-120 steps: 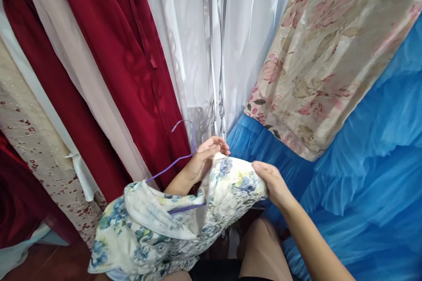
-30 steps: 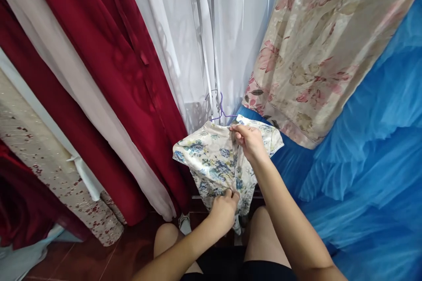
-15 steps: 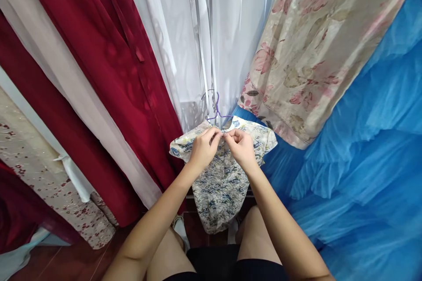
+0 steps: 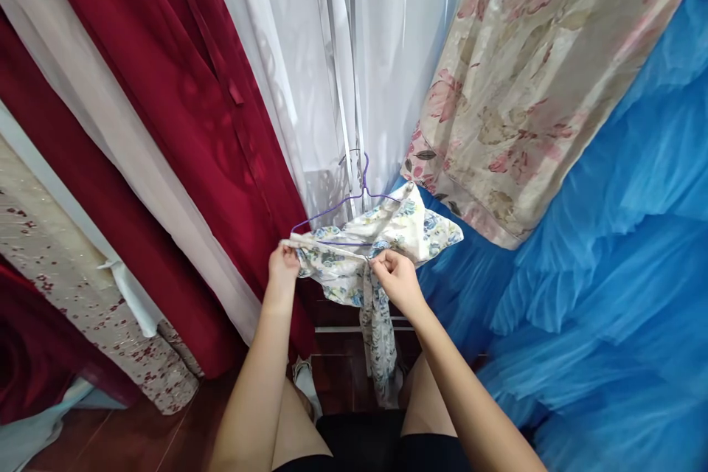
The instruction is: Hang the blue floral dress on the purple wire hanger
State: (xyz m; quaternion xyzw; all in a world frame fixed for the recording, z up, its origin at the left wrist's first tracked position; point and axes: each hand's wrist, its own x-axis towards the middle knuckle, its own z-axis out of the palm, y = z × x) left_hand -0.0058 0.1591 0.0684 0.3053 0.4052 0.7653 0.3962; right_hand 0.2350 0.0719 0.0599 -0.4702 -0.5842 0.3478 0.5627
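The left hand (image 4: 283, 264) has its fingers (image 4: 287, 249) closed in a pinch on the left corner of the floral garment (image 4: 412, 225), holding that edge out taut. The right hand (image 4: 395, 279) pinches a gathered fold at the garment's middle, its fingers (image 4: 383, 259) pressed together on the cloth.

The garment hangs between the 2 hands on a purple wire hanger (image 4: 325, 215). Its right shoulder sits over the wire, the left arm of the wire shows bare above the cloth, and a narrow length of fabric trails straight down.

This looks like the fitting step, with 1 shoulder seated and the other not. The next move would call for lifting the left corner up and over the bare wire end without tugging the seated side loose.

What the hook catches on is hard to make out against the white sheer fabric (image 4: 287, 51). The garment's neckline is hidden in the bunched folds. The red dress (image 4: 166, 88), blue tulle (image 4: 608, 273) and beige floral cloth (image 4: 531, 51) all run off the frame.
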